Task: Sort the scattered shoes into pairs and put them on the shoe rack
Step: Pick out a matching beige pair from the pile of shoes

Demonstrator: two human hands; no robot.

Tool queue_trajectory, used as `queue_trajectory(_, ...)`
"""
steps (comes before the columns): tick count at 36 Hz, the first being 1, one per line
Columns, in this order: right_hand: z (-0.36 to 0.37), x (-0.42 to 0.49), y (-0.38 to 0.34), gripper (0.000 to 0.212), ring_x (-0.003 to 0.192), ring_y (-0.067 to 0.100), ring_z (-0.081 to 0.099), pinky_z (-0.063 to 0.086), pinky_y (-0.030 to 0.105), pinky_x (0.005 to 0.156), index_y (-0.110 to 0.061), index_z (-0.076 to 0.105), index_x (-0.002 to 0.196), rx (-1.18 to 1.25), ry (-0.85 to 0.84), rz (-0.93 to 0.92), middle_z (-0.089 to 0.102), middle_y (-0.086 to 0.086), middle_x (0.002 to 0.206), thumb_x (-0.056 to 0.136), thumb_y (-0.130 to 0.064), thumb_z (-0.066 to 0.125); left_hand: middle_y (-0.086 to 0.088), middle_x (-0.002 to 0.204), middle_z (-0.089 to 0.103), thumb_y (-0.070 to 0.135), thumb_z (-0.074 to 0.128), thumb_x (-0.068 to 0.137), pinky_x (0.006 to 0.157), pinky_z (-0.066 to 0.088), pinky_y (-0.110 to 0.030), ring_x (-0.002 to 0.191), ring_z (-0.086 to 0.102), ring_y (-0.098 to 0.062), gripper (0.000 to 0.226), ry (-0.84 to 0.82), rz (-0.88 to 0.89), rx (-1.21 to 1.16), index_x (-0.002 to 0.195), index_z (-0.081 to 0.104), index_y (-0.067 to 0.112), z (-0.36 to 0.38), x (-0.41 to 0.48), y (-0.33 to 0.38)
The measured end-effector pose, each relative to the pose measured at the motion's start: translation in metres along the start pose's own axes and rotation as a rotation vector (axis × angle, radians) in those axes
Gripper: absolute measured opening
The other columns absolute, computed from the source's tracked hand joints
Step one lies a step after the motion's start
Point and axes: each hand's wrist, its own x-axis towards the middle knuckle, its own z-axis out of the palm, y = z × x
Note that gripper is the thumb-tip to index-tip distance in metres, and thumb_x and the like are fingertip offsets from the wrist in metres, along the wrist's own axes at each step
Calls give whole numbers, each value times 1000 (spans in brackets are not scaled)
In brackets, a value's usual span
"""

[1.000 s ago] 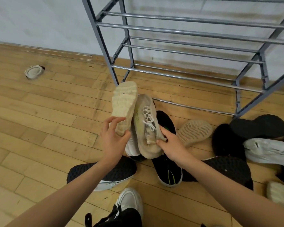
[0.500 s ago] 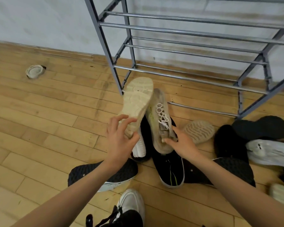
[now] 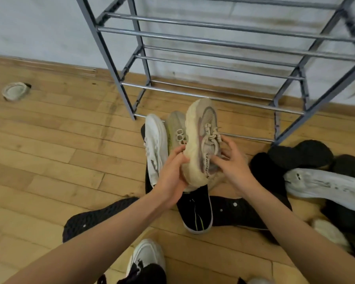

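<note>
Beige sneaker (image 3: 201,140) held up in both hands, turned on its side, toe pointing at the shoe rack (image 3: 213,39) at twelve o'clock.

I see my left hand (image 3: 173,175) curled round its cream sole near the heel and my right hand (image 3: 233,162) pinching the upper by the laces. A second beige sneaker (image 3: 175,130) sits touching it at nine o'clock; I cannot tell whether it is gripped. Next out lies a white sneaker (image 3: 155,144), a black shoe (image 3: 195,210) at six, a dark pile (image 3: 299,154) at three, and a lone shoe (image 3: 13,91) far off at ten.
</note>
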Motion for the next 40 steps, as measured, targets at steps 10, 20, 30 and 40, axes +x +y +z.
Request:
queue_trajectory(10,-12,-10,27,34,110,11,58,52,24,83,-24,54,126,-105,-42,31,60,-2,123,92,-18,58,-7,113,65,9,73,78,80,54,-28,98,64,-14,43,125,-7,544,117,54,10,-14,19,-12)
queue_trajectory(20,-43,47,59,75,124,32,44,43,33,91,4,3,146,-331,181,631,36,20,143,94,-20,51,15,109,57,20,74,79,89,45,-25,108,54,-8,45,107,164,776,115,47,28,-9,34,-17)
queue_trajectory(30,-35,59,76,63,82,21,56,46,29,51,-3,42,133,266,402,780,57,11,108,78,-7,73,6,113,59,9,69,82,85,47,-23,108,56,-10,46,202,82,616,121,48,20,-31,29,-14)
queue_trajectory(40,-30,22,40,30,96,12,60,50,25,75,-19,56,113,-19,267,192,63,-6,102,85,-24,66,11,107,57,10,70,81,76,46,-18,98,55,-1,45,218,128,640,117,47,24,-28,12,-8)
